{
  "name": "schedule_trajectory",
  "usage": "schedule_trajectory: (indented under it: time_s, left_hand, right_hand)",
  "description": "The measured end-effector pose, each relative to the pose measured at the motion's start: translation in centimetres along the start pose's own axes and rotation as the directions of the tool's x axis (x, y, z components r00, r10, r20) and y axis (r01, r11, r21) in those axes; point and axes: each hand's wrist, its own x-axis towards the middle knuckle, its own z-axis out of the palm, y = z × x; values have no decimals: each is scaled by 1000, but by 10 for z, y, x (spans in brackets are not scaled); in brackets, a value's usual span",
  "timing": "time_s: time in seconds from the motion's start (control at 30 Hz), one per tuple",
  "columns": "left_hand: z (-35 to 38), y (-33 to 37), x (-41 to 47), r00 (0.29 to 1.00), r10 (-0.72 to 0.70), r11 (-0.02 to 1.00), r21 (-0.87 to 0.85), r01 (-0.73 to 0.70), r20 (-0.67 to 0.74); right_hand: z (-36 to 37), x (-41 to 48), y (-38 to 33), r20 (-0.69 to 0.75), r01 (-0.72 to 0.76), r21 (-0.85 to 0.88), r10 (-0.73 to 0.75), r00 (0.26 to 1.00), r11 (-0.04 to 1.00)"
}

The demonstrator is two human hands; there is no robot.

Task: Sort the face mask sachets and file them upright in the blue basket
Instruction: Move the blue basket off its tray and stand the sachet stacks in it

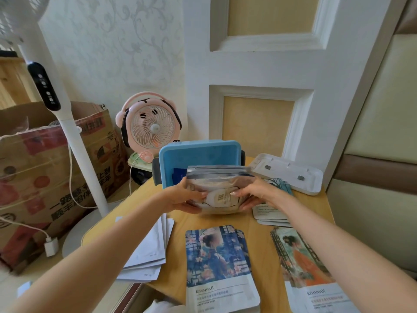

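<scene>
Fingers [200, 194] of my left hand [185, 199] and right hand [256, 195] curl round one bundle of silver sachets [220, 177]. One hand takes each side edge, and both thumbs lie on the front face. Both hands grip firmly and neither holds anything else. The bundle stands upright on edge, raised off the table [257, 240], directly in front of the blue basket [198, 145]. Whether the back of the bundle touches the basket, I cannot tell. The basket sits at the far edge of the table with its opening turned toward me. A dark blue sachet [179, 175] shows inside, at its left.

Further piles lie flat on the table:
- White sachets [149, 251] fan out under my left forearm and reach past the table's left edge.
- Blue-print sachets [218, 263] lie near centre.
- Orange-print sachets [309, 267] lie near right, partly hidden by my right forearm.
- A pale pile [268, 216] lies just below my right hand.
- Teal-patterned sachets [283, 186] show just beyond that hand.

A white tray [291, 175] rests at the table's far right corner, beside the basket.

Off the table, a pink desk fan [151, 127] stands left of the basket. Further left are a white pedestal fan pole [79, 159], a cardboard box [45, 166] and a white charger plug [51, 246] on its cable.
</scene>
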Motion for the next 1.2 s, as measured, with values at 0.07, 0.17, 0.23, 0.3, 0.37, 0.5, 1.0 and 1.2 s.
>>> schedule_trajectory:
  time_s: [0.07,0.17,0.23,0.3,0.37,0.5,1.0,1.2]
  left_hand:
    - [-2,3,-3,1000,8,1000,18,-8,2]
    - [1,-8,-6,999,-40,998,40,41,-13]
    - [4,-14,-7,999,-19,1000,24,20,-47]
    - [3,-14,-9,994,58,998,41,-55,-95]
    - [-2,-8,-11,974,164,985,78,-154,-158]
    - [-12,11,-6,844,424,901,254,-353,-329]
    - [-12,-22,59,839,324,923,-48,-382,-437]
    - [-11,-35,74,760,355,926,91,-367,-545]
  right_hand:
    - [-2,-1,-1,3,20,-13,-20,1000,1000]
    - [4,2,8,27,-4,-73,6,1000,997]
    - [7,3,12,18,2,-53,-1,1000,999]
    - [8,0,9,-2,56,-48,-56,998,997]
    - [9,0,2,-53,157,-29,-158,986,987]
    - [14,21,-14,-257,331,115,-294,921,936]
    - [55,109,0,-503,380,344,-174,847,859]
    - [69,115,12,-611,305,67,-203,765,950]
